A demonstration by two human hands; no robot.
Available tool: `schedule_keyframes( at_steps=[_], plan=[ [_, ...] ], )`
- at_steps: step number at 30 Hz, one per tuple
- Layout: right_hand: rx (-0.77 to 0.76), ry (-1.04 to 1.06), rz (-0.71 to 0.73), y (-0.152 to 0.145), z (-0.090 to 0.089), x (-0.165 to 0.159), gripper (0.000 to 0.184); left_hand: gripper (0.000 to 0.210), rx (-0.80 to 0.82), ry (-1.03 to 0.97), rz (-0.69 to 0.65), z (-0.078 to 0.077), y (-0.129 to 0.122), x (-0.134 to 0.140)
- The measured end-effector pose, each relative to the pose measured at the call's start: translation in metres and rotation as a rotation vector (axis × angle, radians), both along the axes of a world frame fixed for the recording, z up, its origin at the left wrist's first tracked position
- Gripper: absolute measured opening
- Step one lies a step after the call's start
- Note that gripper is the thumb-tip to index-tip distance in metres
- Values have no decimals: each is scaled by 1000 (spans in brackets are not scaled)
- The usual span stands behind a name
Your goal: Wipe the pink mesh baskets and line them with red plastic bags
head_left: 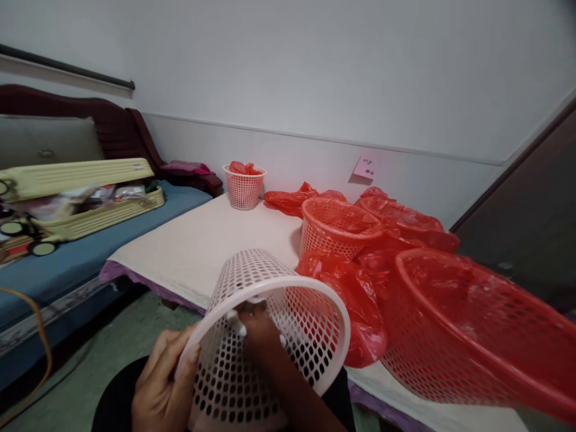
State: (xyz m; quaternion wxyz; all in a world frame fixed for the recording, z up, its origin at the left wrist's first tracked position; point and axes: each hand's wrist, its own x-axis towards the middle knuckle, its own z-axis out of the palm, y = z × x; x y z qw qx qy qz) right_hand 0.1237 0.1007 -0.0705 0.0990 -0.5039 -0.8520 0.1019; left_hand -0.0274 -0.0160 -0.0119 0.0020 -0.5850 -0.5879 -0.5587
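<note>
A pale pink perforated plastic wastebasket (273,287) lies tilted on its side in front of me, its open mouth facing me. My left hand (164,381) grips its rim at the lower left, thumb over the edge and fingers along the outside. Deep in the basket is my right hand (258,330), the forearm passing through the mouth. Its fingers are closed around a crumpled white cloth (237,323), which presses near the inner wall. Part of the cloth and the fingertips are hidden by the hand.
Several wastebaskets lined with red plastic bags (342,222) crowd the table's right side. A small pink basket (243,191) holding red plastic stands at the back. The cream-covered table (193,237) meets the wall, which bears a pink note (365,167). An open yellow suitcase (103,219) lies on a blue bed (180,201).
</note>
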Motion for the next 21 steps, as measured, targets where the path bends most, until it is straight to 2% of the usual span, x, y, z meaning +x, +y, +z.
schedule_keyframes(
  at_steps=[3, 5, 7, 9, 11, 13, 15, 18, 21],
  plan=[
    [-44, 122, 193, -37, 3, 0, 14, 25, 8, 74, -3, 6, 7, -4],
    [17, 207, 338, -64, 3, 5, 20, 24, 16, 72, 21, 11, 11, -7],
    [107, 220, 417, -86, 0, 13, 20, 23, 5, 38, 45, 15, 16, -12],
    [195, 184, 419, -98, -4, 24, 12, 22, -29, -15, 52, 19, 20, -17],
    [327, 127, 363, -100, -7, 36, 9, 23, -60, -77, 53, 22, 25, -20],
    [496, 77, 305, -97, -8, 46, 13, 23, -67, -123, 54, 25, 30, -20],
    [590, 66, 260, -93, -8, 52, 24, 24, -66, -138, 32, 28, 35, -19],
    [595, 84, 234, -89, -9, 51, 29, 24, -83, -143, -23, 33, 37, -16],
    [551, 140, 289, -91, -2, 39, 27, 26, -91, -203, 53, 37, 31, -11]
  ],
)
